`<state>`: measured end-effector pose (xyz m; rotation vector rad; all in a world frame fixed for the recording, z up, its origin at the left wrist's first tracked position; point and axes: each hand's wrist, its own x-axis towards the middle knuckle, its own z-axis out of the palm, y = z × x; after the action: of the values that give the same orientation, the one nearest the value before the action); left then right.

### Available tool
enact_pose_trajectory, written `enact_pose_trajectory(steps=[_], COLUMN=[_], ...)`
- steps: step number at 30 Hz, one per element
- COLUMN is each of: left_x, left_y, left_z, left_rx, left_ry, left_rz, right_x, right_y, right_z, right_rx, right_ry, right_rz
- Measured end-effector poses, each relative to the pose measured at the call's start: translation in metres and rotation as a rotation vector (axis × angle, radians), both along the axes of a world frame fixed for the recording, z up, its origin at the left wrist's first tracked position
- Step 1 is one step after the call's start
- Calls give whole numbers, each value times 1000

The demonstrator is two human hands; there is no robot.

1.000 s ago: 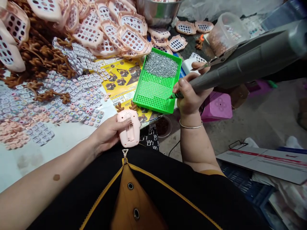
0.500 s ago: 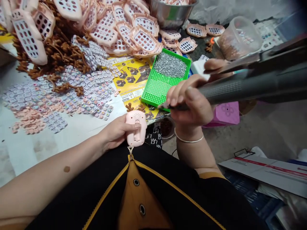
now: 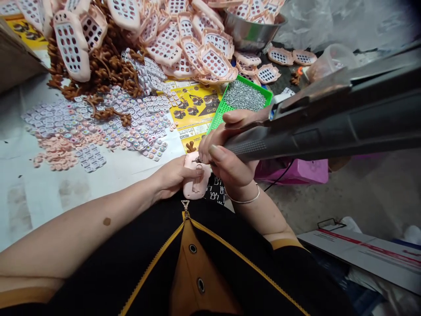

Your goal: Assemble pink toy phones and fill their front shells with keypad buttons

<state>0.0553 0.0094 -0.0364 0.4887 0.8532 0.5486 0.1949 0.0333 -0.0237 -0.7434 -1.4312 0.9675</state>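
Close to my lap, my left hand point(image 3: 173, 175) is closed around a pink toy phone point(image 3: 194, 191) with its back side up, the thumb across its battery recess. A brown antler point(image 3: 190, 147) sticks up from its top end. My right hand point(image 3: 232, 153) grips a dark grey electric screwdriver point(image 3: 296, 136), its body stretching off to the right. The bit point(image 3: 196, 161) meets the upper part of the phone's back, and my right fingers hide part of that end. Just beyond, silver screws point(image 3: 245, 95) lie in a green perforated tray point(image 3: 219, 109).
Pink shell halves point(image 3: 215, 59) are heaped at the back, by a metal bowl point(image 3: 251, 33). Brown antler parts point(image 3: 108, 70) and small button pieces point(image 3: 131, 118) cover the table's left. A purple box point(image 3: 302, 170) stands on the right, a clear tub point(image 3: 332, 61) behind the screwdriver.
My right hand has brought the screwdriver down and left, from over the tray's edge to the phone's back. My left hand still holds the phone. The view has shifted slightly.
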Motion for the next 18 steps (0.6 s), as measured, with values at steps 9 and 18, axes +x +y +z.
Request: enact_pose_trajectory(steps=[9,18], left_x=[-3,-2], left_y=[1,1], left_z=[-8,-5], left_rx=[9,-20], left_ry=[-18,-43], left_rz=[-27,-13], right_x=[-6,-7], right_y=[2,5], right_z=[3,13], right_rx=[-43,47], right_ry=[143,210], right_rz=[25,8])
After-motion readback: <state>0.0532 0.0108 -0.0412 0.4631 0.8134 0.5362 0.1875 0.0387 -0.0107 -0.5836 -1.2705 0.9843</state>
